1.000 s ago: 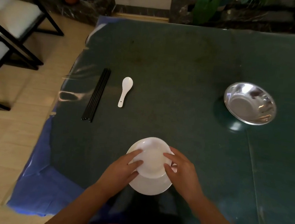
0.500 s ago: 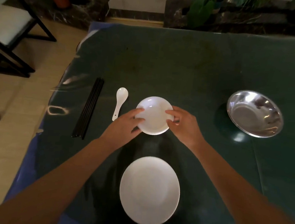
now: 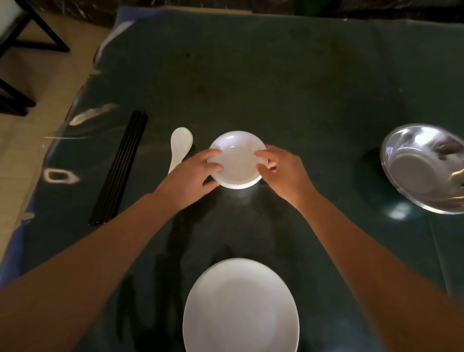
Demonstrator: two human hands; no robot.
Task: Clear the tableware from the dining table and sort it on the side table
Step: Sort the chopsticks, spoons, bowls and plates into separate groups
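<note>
White small bowl [image 3: 236,159] sits between both hands on the table [image 3: 302,84], left hand [image 3: 195,173] and right hand [image 3: 282,170] pinching opposite rims. Since half a second ago, barely shifted; white plate [image 3: 242,315] remains nearer the body.

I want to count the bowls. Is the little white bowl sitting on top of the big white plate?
No, the little white bowl is held by both hands farther up the table, apart from the big white plate near the person.
</note>
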